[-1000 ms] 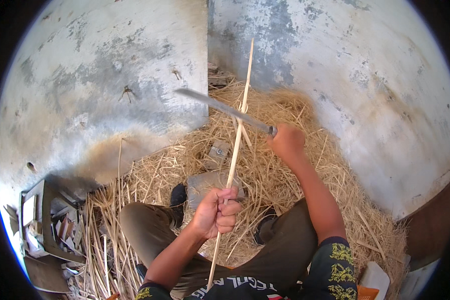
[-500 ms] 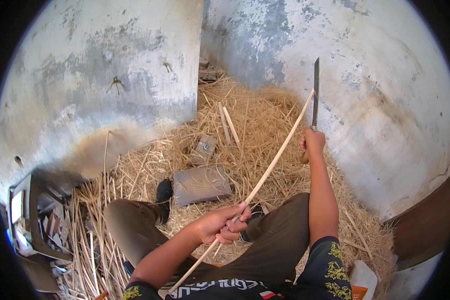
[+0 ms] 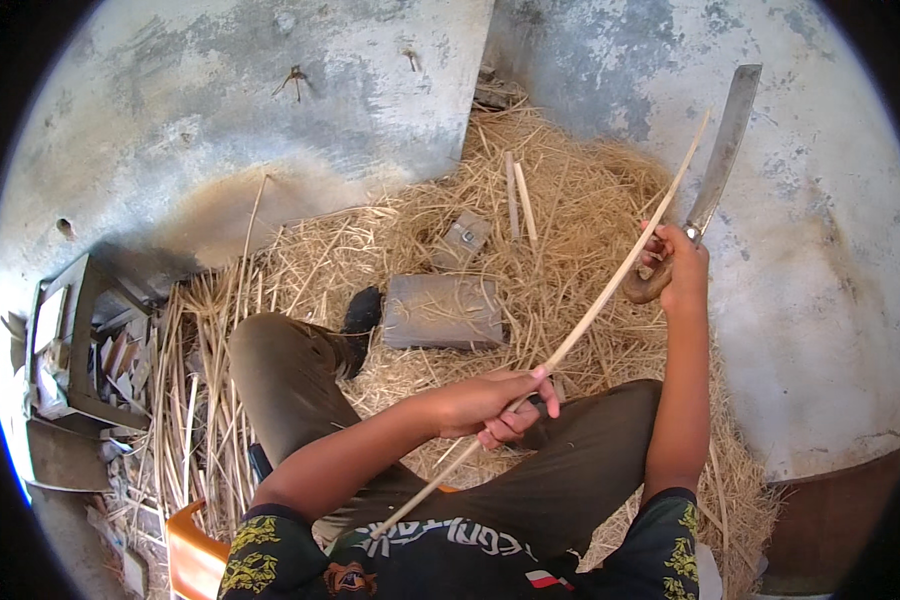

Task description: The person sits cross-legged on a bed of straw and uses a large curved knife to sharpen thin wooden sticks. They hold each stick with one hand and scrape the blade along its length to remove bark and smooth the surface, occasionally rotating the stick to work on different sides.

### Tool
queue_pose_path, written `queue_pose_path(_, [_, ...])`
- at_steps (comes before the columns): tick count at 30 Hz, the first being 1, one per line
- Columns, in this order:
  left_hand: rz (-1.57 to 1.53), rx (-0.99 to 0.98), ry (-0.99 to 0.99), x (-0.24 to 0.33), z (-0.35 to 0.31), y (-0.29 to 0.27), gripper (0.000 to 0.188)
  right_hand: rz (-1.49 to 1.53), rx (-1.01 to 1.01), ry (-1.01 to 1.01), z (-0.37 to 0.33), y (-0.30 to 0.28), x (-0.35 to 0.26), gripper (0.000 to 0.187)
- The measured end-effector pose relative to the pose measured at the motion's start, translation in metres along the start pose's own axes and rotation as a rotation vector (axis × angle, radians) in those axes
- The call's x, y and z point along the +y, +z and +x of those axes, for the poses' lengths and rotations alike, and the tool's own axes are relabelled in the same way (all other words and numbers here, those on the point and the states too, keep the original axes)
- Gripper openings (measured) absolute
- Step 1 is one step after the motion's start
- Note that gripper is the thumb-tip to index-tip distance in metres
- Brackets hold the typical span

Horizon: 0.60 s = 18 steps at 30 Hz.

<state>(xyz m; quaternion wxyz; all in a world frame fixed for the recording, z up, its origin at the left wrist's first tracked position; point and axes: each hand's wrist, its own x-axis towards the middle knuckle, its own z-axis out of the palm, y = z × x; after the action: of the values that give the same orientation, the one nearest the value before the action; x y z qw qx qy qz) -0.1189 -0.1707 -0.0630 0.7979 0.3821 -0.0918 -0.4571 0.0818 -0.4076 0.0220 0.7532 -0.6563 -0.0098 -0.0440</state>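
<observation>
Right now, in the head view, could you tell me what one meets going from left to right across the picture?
Dark metal rack → black shoe → flat grey block → left hand gripping the thin pale stick → right hand holding the long knife.

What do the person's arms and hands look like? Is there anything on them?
Both forearms are bare, with no gloves, watch or rings that I can see on the left hand or right hand. Short black sleeves with yellow-green leafy patterns cover the upper arms.
</observation>
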Motion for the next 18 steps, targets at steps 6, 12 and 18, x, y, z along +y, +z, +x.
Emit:
queue_pose_path(6, [-0.003,0.026,-0.009,0.000,-0.003,0.008,0.054,-0.004,0.053,-0.028,-0.010,0.012,0.000,0.013])
queue_pose_path(12, [0.067,0.102,0.062,-0.005,0.001,0.006,0.051,-0.063,0.086,-0.060,-0.029,0.023,-0.015,0.020])
queue_pose_path(18, [0.196,0.168,0.052,-0.011,0.001,0.017,0.047,-0.437,0.218,-0.199,-0.001,0.000,0.007,0.031])
